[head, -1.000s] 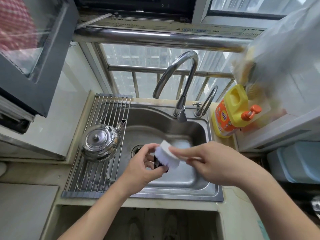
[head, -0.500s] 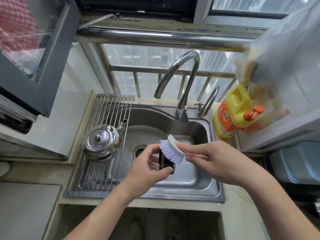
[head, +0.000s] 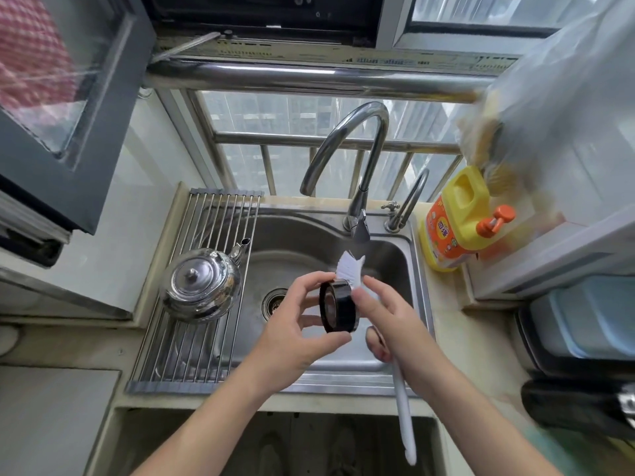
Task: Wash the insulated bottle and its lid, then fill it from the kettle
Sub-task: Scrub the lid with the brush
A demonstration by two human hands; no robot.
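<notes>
Over the steel sink (head: 395, 376) my left hand (head: 292, 334) pinches the round black bottle lid (head: 338, 305) on edge between thumb and fingers. My right hand (head: 388, 314) grips a white long-handled brush (head: 403, 417); its bristle head (head: 348, 267) sticks up behind the lid, and the handle runs down toward me past the sink's front edge. A shiny steel kettle (head: 201, 285) stands on the roll-up drying rack (head: 192, 352) to the left of the basin. The bottle itself is not in view.
The curved tap (head: 357, 173) arches over the basin with a smaller tap (head: 409, 204) beside it. A yellow-orange detergent bottle (head: 457, 221) stands at the sink's right rim. An open window frame (head: 68, 132) juts in at upper left. Lidded containers (head: 591, 321) sit at right.
The lid has turned onto its edge in my left hand. The brush has swung from lying across the lid to standing behind it, bristles up and handle pointing toward me.
</notes>
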